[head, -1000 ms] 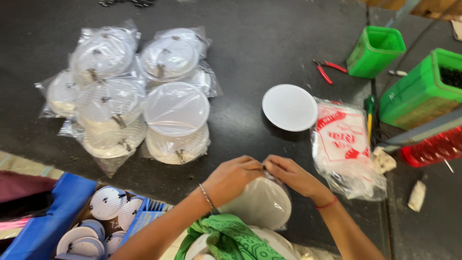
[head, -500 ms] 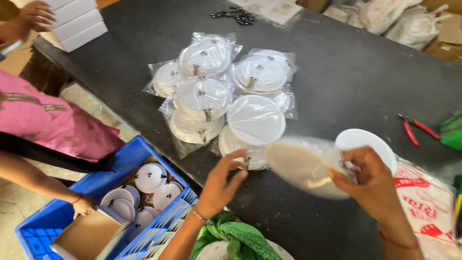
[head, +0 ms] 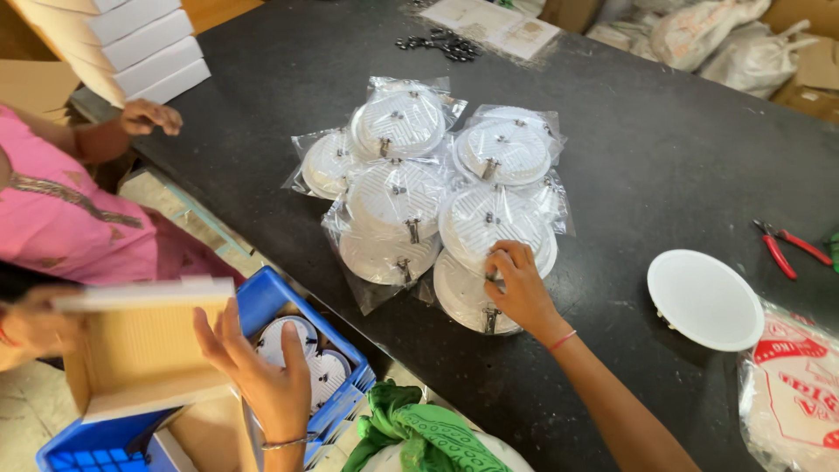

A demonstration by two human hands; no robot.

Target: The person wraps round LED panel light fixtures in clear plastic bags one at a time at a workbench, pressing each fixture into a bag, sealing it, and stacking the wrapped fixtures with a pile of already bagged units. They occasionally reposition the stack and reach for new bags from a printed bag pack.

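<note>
Right at the near edge of the black bench (head: 664, 131), the person's right hand (head: 517, 284) rests on a pile of bagged round lights (head: 441, 188), each one a white ribbed disc with metal spring clips sealed in a clear plastic bag. The fingers curl down onto the nearest bagged light (head: 479, 293), at the front of the pile, pressing on its bag rather than lifting it; a thin red band sits on that wrist. The pile spreads from the near edge toward the middle of the bench, the bags overlapping one another.

The left hand (head: 262, 371) is off the bench, below its near edge, open with fingers spread, its palm against the side of an open cardboard box (head: 140, 345). A bangle circles that wrist. Just under the box stands a blue plastic crate (head: 297, 301) with more round white lights lying inside it.

To the right of the pile, well apart from it, a bare white round plate (head: 704, 299) lies flat on the bench, and beside it at the right edge is a clear bag with red print (head: 791, 385). Red-handled pliers (head: 786, 247) lie further back near that edge. A green cloth (head: 419, 433) bunches up at the bottom, against the person.

At the left end of the bench another person in pink (head: 61, 218) sits, one hand (head: 149, 114) near a stack of white boxes (head: 122, 44).
</note>
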